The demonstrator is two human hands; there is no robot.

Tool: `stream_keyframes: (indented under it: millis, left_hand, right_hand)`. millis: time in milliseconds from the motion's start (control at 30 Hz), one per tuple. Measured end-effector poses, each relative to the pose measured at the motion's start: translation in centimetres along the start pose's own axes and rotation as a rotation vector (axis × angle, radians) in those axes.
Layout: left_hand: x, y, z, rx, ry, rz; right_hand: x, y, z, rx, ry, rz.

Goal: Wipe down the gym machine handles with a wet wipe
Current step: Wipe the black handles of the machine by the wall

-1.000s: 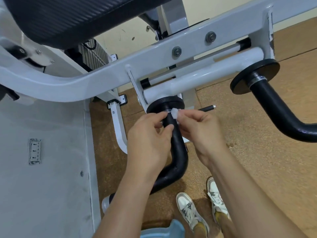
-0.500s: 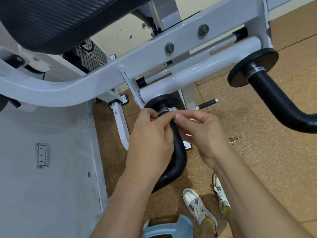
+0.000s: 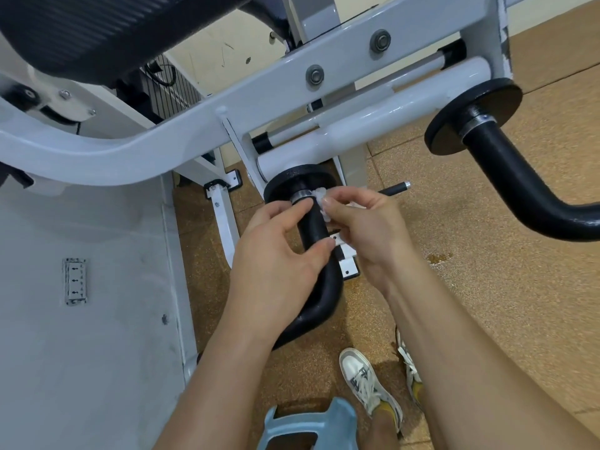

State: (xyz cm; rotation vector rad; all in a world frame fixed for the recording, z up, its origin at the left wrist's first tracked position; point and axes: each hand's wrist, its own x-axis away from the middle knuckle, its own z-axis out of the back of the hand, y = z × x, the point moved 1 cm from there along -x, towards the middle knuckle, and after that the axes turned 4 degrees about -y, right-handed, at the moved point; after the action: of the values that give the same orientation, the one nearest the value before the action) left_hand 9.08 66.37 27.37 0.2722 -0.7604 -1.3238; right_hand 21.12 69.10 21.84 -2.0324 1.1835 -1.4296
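Head view, read left to right. A grey wall panel [image 3: 123, 336] carries a socket plate [image 3: 75, 280]; the white machine frame [image 3: 181, 138] arches beneath a black ribbed pad [image 3: 97, 30]. The left hand [image 3: 279, 254] grips the near handle [image 3: 313, 227], thumb and fingers curled round its upright shaft. This handle is matt black and textured, with a steel collar under a black disc at the top and a bend at its foot. The right hand [image 3: 367, 228] pinches the wet wipe [image 3: 319, 195], a small white crumpled wad, seemingly pressed against the shaft just below the collar; fingers hide most of it. Farther right is the second handle [image 3: 506, 170], same finish, well apart from both hands. Below lie the cork-brown floor [image 3: 487, 303], white shoes [image 3: 360, 378] and a pale blue stool [image 3: 302, 423].
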Motion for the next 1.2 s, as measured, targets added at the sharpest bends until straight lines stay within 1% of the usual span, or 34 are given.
stream_keyframes:
  millis: [133,200,300,367,433,633,700,833,1000,1133,1200]
  left_hand:
    - [0.5,0.3,0.0,0.024,-0.003,0.015]
    - [1.0,0.3,0.1,0.014,-0.033,0.014]
    - [2.0,0.1,0.2,0.000,-0.101,0.007]
    - [2.6,0.0,0.3,-0.007,-0.119,-0.006]
    - [2.7,0.0,0.3,0.023,-0.115,-0.008]
    - [2.7,0.0,0.0,0.073,-0.087,0.011]
    - [2.7,0.0,-0.1,0.091,-0.083,0.018]
    - [2.7,-0.4,-0.2,0.143,-0.071,0.034]
    - [2.7,-0.2,-0.5,0.141,-0.047,0.029]
    - [3.1,-0.1,-0.4,0.158,-0.059,0.033]
    - [3.4,0.1,-0.3,0.127,-0.062,0.020]
  right_hand:
    - [1.3,0.7,0.7,0.131,0.013,0.019]
    - [1.5,0.7,0.9,0.187,0.013,0.024]
    - [0.4,0.3,0.1,0.132,-0.007,0.055]
    - [0.4,0.9,0.0,0.148,-0.008,0.085]
    - [0.9,1.2,0.3,0.166,-0.014,0.110]
    - [0.9,-0.2,0.1,0.136,-0.043,0.048]
    - [1.0,-0.4,0.1,0.153,-0.029,0.057]
    - [2.0,-0.4,0.4,0.262,0.031,0.093]
    - [0.3,-1.4,-0.5,0.266,0.079,0.091]
    - [1.4,-0.6,-0.3,0.307,0.105,0.089]
    - [1.3,-0.6,-0.3,0.279,0.102,0.073]
